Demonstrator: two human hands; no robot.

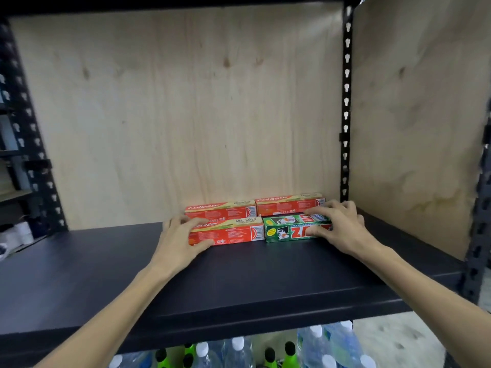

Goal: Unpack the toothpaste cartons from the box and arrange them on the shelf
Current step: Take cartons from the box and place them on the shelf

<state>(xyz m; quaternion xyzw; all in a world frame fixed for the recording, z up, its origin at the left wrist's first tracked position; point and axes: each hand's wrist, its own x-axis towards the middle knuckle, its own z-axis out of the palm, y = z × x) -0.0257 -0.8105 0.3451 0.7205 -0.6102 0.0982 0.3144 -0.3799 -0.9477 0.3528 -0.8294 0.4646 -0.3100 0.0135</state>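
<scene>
Several toothpaste cartons lie on the dark shelf near the plywood back. Two red cartons sit in the back row, one at the left and one at the right. In front lie another red carton and a green carton, side by side. My left hand grips the left end of the front red carton, thumb on its front face. My right hand grips the right end of the green carton, fingers over its top, thumb on the front. The box is out of view.
Plywood panels close the back and right side of the bay. A black perforated upright stands at the back right corner. Water bottles and green-topped bottles stand on the level below.
</scene>
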